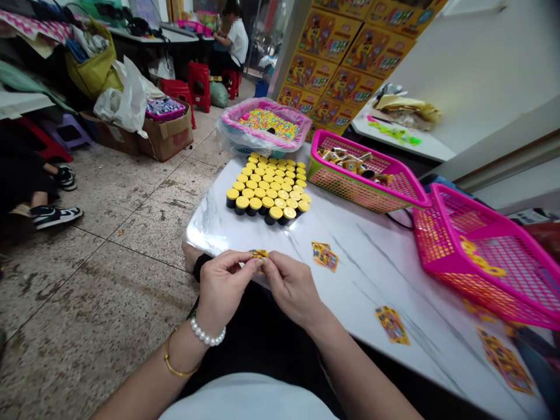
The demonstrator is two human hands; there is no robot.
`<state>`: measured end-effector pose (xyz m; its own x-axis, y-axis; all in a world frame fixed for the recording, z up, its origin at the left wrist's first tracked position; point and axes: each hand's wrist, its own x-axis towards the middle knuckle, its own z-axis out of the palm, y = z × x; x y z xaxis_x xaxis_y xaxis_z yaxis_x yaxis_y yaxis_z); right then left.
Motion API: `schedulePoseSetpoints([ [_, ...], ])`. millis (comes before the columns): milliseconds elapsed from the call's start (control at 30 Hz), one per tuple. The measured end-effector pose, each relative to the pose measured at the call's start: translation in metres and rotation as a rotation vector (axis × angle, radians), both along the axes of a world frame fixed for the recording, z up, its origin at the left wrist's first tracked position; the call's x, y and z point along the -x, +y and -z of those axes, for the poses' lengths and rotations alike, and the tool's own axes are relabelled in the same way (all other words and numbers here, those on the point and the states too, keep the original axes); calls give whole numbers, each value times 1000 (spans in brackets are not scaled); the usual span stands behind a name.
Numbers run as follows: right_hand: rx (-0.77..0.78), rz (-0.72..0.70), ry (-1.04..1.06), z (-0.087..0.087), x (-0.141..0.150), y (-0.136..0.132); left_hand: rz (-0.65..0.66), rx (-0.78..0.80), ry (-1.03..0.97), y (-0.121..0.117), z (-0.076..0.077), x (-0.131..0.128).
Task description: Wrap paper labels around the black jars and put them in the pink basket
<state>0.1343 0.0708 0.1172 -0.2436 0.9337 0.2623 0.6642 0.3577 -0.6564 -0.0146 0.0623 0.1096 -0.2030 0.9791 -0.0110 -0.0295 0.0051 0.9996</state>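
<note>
Close to the table's near edge, my left hand (225,286) and my right hand (295,286) meet, fingertips pinched on a small yellow printed sticker (259,254). It looks bent or folded between the thumbs, and the fingers cover most of it. Beyond my hands stand rows of small black jars with yellow lids (268,191), packed closely together. To the right of my right hand lie a few overlapping yellow printed stickers (324,256). Farther right are another small stack of stickers (392,325) and a larger one (505,360).
A plastic-lined basin (227,119) of colourful small beads sits behind the jars. One pink-rimmed basket (363,197) holds small packed items; another pink basket (441,256) contains yellow rings. Printed cartons (326,64) are stacked behind. A person (236,41) sits at a far table.
</note>
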Motion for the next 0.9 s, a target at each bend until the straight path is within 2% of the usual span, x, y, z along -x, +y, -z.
schedulePoseSetpoints([
  [67, -78, 51, -33, -6, -9, 15, -91, -98, 75, 3, 0, 4],
  [133, -209, 201, -112, -10, -19, 31, -159, -186, 166, 6, 2, 9],
  [233, -316, 403, -365, -7, -30, 50, -121, -204, 222, 7, 1, 12],
  [300, -303, 440, -522, -1, -33, 56, -63, -135, 186, 7, -1, 12],
  [367, -308, 451, -594, 5, -32, 57, 3, 3, 93, 7, -4, 11],
  [467, -348, 477, -583, 12, -28, 58, 142, 217, -132, 11, -6, 12],
  [567, -290, 458, -548, 14, -27, 62, 252, 341, -319, 16, -5, 15],
  [667, -255, 486, -386, 10, -28, 60, 281, 430, -414, 21, -4, 19],
  [767, -197, 508, 59, 0, -29, 47, 276, 484, -484, 23, -5, 22],
  [833, -48, 399, 392, -9, -30, 36, 277, 495, -534, 25, -6, 22],
  [900, 122, 249, 620, -15, -31, 25, 287, 496, -587, 26, -5, 22],
])
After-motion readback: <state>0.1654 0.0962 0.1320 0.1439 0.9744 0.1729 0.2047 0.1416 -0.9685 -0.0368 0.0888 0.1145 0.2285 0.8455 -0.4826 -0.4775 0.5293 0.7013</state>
